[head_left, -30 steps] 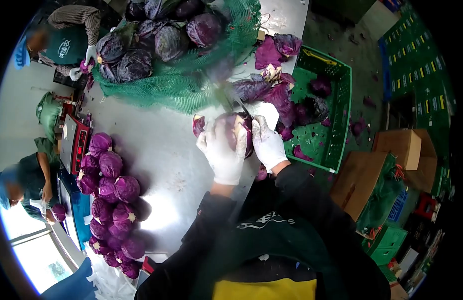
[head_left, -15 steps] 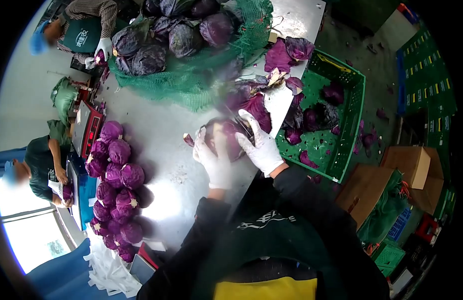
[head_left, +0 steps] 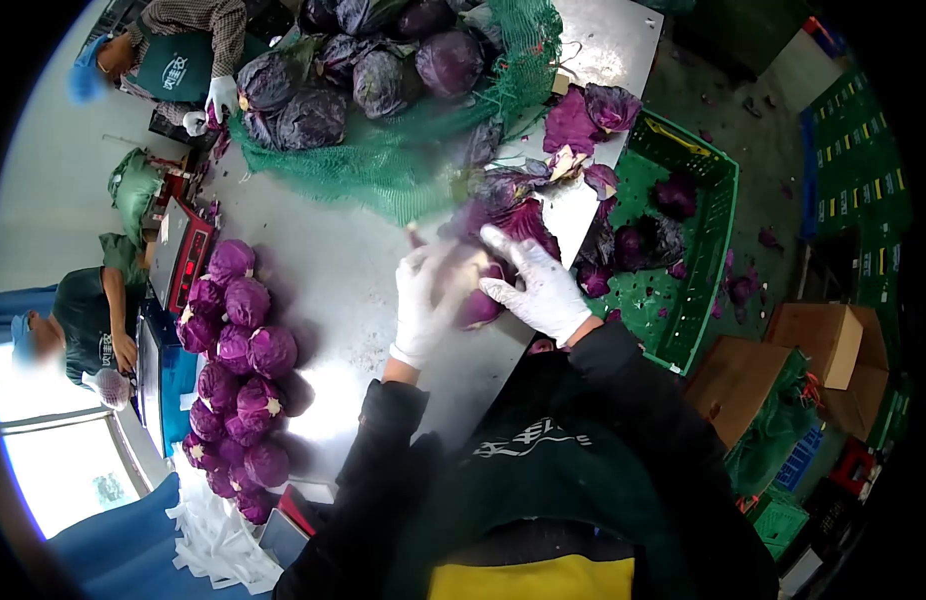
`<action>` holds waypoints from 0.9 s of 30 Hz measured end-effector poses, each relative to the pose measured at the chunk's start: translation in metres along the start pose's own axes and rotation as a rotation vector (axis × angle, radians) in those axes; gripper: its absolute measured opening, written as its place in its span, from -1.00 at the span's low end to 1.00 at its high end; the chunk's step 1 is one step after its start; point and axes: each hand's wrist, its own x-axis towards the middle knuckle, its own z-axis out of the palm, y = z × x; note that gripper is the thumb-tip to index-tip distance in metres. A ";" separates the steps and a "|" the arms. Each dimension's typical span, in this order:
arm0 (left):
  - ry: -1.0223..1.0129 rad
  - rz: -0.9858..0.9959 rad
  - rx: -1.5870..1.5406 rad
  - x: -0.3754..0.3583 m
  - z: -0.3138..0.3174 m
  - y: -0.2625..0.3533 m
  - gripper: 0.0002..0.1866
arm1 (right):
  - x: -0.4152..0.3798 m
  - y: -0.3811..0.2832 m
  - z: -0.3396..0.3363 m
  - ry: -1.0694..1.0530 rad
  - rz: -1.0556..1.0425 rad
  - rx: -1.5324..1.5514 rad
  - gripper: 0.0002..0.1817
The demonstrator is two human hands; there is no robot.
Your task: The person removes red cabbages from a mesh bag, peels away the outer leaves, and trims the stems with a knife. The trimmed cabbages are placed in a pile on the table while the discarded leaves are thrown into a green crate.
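Centrally, a cabbage [head_left: 481, 309] is held by left hand [head_left: 421, 308] and right hand [head_left: 545, 298]; trimmed heads [head_left: 272, 352] are gathered lower left, leafy heads [head_left: 386, 83] upper centre.

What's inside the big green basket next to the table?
Dark purple cabbage leaves are lying in the green crate, with small scraps too. Anything under the piled leaves is covered, so I can't tell what's there.

At lower left, a bright window [head_left: 68, 470] glares beside a blue curtain [head_left: 123, 535]. A pale wall [head_left: 58, 210] rises above; glare whitens the metal desk [head_left: 333, 300]. Grey floor [head_left: 758, 150] shows upper right.
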 end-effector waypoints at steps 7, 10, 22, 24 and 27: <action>0.002 -0.158 -0.004 -0.001 0.014 0.015 0.16 | -0.018 0.007 -0.008 -0.147 0.238 -0.064 -0.40; -0.001 -0.175 -0.032 -0.001 0.017 0.013 0.14 | -0.019 -0.015 -0.013 -0.064 0.078 -0.206 -0.37; 0.028 0.006 0.112 -0.002 0.027 0.023 0.13 | 0.013 0.016 -0.016 0.031 0.296 -0.291 -0.56; 0.038 0.017 0.032 -0.010 0.026 0.020 0.12 | 0.022 0.033 -0.019 -0.060 0.450 -0.190 -0.55; 0.131 -0.048 -0.182 -0.025 0.021 0.004 0.12 | 0.033 0.078 0.000 -0.084 0.656 0.140 -0.47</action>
